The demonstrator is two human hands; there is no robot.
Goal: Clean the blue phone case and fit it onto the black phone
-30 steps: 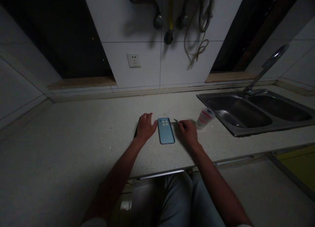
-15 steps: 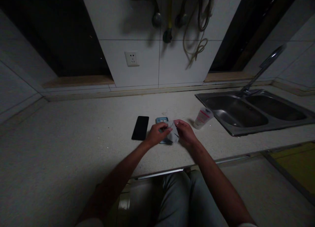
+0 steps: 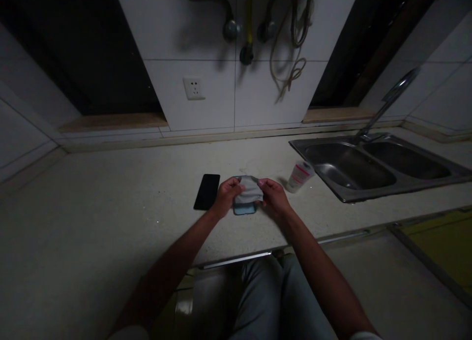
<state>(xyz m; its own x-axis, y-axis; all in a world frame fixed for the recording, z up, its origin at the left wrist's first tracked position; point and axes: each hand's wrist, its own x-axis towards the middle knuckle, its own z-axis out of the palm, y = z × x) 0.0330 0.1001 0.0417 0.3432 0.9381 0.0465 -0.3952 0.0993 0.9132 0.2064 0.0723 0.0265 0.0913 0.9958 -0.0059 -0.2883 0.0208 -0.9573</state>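
Observation:
A small pale grey cloth (image 3: 248,189) is stretched between my two hands, a little above the counter. My left hand (image 3: 227,195) pinches its left edge between thumb and fingers. At the other side, my right hand (image 3: 274,194) grips the right corner. Beneath the cloth lies a blue phone case (image 3: 245,209); its lower end shows, and most of the rest is covered. A black smartphone (image 3: 207,192) rests flat on the counter, just left of my left hand.
To the right of my right hand stands a clear plastic cup (image 3: 299,176) with pink print. Farther right, a steel double sink (image 3: 344,198) with a tall faucet (image 3: 387,103) is set into the pale counter (image 3: 121,197). A wall socket (image 3: 193,88) and pipes are behind.
The cloth was folded and bunched between my fingers; now it is spread out flat. My hands have moved apart, and the case's lower end shows more clearly.

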